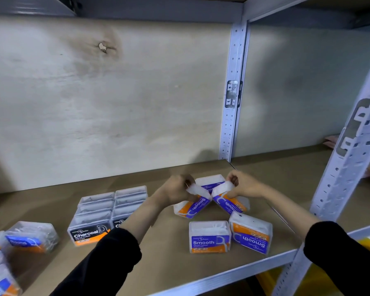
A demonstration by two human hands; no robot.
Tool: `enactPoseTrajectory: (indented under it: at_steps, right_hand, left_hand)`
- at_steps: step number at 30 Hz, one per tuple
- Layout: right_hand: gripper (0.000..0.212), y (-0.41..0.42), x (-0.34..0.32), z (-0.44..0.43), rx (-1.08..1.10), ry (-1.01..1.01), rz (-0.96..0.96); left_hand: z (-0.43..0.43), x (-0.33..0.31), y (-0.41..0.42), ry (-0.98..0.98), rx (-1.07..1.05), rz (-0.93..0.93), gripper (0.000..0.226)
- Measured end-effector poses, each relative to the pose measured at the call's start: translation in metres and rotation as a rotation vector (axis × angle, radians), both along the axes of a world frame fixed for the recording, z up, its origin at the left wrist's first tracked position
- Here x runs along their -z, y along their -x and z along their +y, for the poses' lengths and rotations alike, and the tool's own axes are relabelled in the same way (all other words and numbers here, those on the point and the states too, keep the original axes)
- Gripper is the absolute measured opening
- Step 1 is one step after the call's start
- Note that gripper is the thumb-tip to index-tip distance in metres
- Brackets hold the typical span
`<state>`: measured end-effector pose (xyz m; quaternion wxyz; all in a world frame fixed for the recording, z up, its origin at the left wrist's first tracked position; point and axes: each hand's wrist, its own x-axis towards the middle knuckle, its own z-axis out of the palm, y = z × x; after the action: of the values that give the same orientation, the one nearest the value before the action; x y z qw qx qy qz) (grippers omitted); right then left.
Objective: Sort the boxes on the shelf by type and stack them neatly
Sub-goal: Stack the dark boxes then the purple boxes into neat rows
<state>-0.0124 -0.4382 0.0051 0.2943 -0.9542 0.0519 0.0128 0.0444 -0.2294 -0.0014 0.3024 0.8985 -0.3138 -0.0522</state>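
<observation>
Smooth boxes, clear plastic, purple-and-orange label: five, on the right half of the brown shelf (pixel 158 263).
Left box (pixel 192 207): gripped by my left hand (pixel 176 189), fingers curled round its upper end, tipped over with its lower end on the shelf.
Right box (pixel 229 202): gripped by my right hand (pixel 244 184), fingers clamped on its upper end, tipped the same way. The two lean toward each other and meet at their upper corners.
Back box (pixel 209 181): stands just behind that pair, between my hands.
Upright box (pixel 209 237): near the front edge, label facing me.
Inverted box (pixel 252 233): just right of the upright one, tilted, label upside down.
Charcoal boxes (pixel 94 218), black-and-orange label: packed block of two columns, left of my left forearm, which hides part of the right column.
Blue-label boxes (pixel 30 237): loose group at the far left edge, blurred; I cannot tell the count.
Post (pixel 233 92): grey perforated metal, at the back right of the shelf.
</observation>
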Motion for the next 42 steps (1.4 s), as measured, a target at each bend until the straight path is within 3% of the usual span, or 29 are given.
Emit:
enactPoseTrajectory:
  at_steps: [5,12,21,33,37,42]
  right_hand:
    - [0.037,0.020,0.013,-0.005,0.134,-0.251,-0.107]
    - [0.037,0.039,0.036,-0.006,0.203,-0.428,-0.181]
    - [0.032,0.044,0.040,-0.017,0.280,-0.479,-0.157]
    - [0.027,0.051,0.033,-0.023,0.321,-0.360,-0.077]
    - [0.026,0.061,0.039,-0.029,0.342,-0.303,0.037]
    - [0.038,0.069,0.046,-0.034,0.361,-0.198,0.110]
  left_hand:
    - [0.015,0.024,0.018,0.427,-0.106,0.200,0.033]
    - [0.014,0.049,0.034,0.672,-0.118,0.313,0.035]
    - [0.022,0.061,0.038,0.672,-0.119,0.280,0.040]
    - [0.038,0.059,0.039,0.384,-0.239,0.105,0.038]
    - [0.038,0.072,0.044,0.288,-0.241,0.115,0.030]
    - [0.034,0.074,0.046,0.127,-0.308,0.149,0.051]
